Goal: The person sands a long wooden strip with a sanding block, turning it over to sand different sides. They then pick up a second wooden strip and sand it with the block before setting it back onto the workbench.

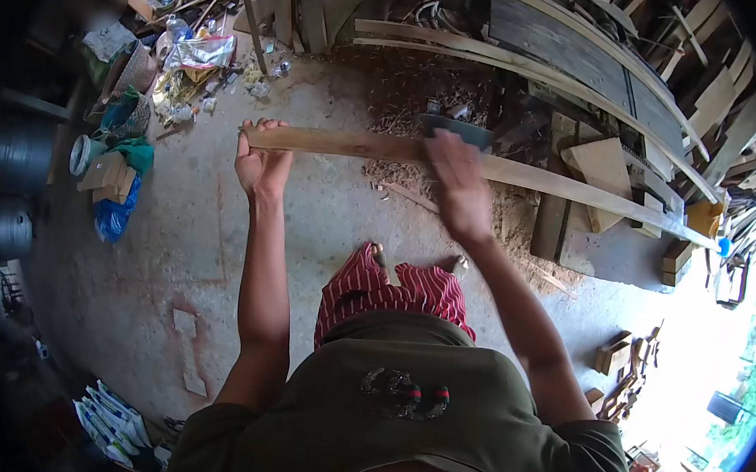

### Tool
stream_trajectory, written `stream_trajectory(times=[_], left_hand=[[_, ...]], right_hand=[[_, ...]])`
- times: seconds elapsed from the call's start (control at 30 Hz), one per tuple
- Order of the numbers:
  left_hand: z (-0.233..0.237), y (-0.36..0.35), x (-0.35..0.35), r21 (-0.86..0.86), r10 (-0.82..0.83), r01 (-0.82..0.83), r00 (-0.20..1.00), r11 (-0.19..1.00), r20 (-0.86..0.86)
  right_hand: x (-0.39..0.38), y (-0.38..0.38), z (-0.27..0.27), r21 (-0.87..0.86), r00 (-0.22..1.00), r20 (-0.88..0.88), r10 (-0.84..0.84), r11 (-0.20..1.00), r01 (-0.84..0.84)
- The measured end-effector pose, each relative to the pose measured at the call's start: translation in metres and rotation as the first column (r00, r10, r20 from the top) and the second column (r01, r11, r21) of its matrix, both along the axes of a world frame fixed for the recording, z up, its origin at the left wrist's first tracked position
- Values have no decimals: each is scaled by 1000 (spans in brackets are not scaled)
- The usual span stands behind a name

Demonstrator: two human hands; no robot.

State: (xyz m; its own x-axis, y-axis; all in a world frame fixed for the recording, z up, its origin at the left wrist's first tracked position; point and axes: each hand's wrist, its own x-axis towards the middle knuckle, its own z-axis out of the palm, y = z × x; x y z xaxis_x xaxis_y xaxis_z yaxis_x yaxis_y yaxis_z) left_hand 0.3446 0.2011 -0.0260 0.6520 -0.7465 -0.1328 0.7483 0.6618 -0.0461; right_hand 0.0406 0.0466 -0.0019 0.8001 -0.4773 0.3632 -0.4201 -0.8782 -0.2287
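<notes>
A long narrow wooden plank (341,143) stretches across the view from left to far right. My left hand (263,162) is closed round its left end, with fingertips showing over the far edge. Farther along, my right hand (458,185) lies over the middle of the plank, its fingers smeared by motion. Just beyond that hand is a dark grey flat piece (460,132), partly covered by it. The plank's right part passes over a workbench and ends near a small blue object (724,247).
Several long boards (530,67) lie at the back right, beside a loose wood block (599,177). Shavings (403,124) litter the concrete floor (157,264). Plastic bags and scraps (202,53) are heaped at back left, near a blue bag (118,209). Dark drums (9,184) stand left.
</notes>
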Motion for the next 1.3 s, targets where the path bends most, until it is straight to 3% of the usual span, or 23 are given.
stream_trajectory(times=[0.1,0.17,0.2,0.23,0.27,0.3,0.37,0.43,0.53,0.6,0.67,0.7,0.77,0.8,0.9,0.93,0.97,1.03,1.07,1.1,1.2,1.27,1.3], left_hand=[[-11,8,6,87,-12,17,998,996,-59],[-21,9,13,117,-45,53,997,992,-69],[-26,13,15,164,-41,60,992,985,-120],[-36,17,18,213,-36,73,984,974,-173],[-54,20,28,256,42,20,971,967,-235],[-49,16,29,254,26,36,971,967,-236],[-32,12,28,426,30,142,928,893,-372],[-29,10,20,451,59,70,962,890,-267],[-24,8,21,485,157,-7,950,874,-269],[-32,6,32,488,136,62,924,870,-358],[-30,4,26,483,126,24,953,875,-275],[-22,2,20,437,136,19,937,899,-321],[9,-2,-4,453,182,-30,938,891,-295],[3,3,-1,450,191,-38,935,892,-300],[-33,13,9,284,67,18,956,959,-285],[-46,18,14,157,-31,61,982,986,-187],[-54,22,17,28,-118,121,990,992,-79],[-64,25,24,-10,-157,157,988,988,-8],[-59,24,20,-48,-181,183,983,982,35],[-53,27,18,-79,-196,202,978,976,77],[-62,39,26,61,-168,169,986,984,-11],[-59,38,15,36,-176,178,984,983,-37],[-55,38,10,11,-168,169,983,986,-69]], right_hand=[[-84,-33,-5,-80,956,9,-294,953,294],[-95,-35,-5,-204,927,26,-374,906,371],[-88,-32,-9,-134,920,89,-382,911,391],[-76,-28,-22,-145,928,-3,-374,918,369],[-48,-16,-22,-34,958,30,-286,957,287],[-18,0,-23,-76,970,-109,-216,975,209],[39,33,-4,16,975,-223,15,1000,-12],[84,62,1,99,979,-101,177,981,-168],[102,67,8,97,959,-75,275,959,-267],[74,50,13,77,958,-124,260,965,-252],[32,32,25,172,989,-40,144,976,-135],[8,22,14,76,999,-28,43,996,-41],[-36,1,20,140,994,-42,-102,984,107],[-61,-3,15,-60,974,-115,-195,980,190],[-60,-4,5,-105,957,-117,-265,962,253],[-39,3,4,-35,982,-23,-186,982,185],[-14,11,-1,64,992,-63,-110,991,114],[51,38,2,162,986,-106,127,981,-109],[84,52,-2,206,973,15,230,952,-228],[108,63,11,177,951,-69,300,942,-285],[152,79,-4,96,921,11,390,916,-389],[156,75,-14,85,894,105,436,892,-445],[143,67,-6,145,925,11,380,915,-378]])
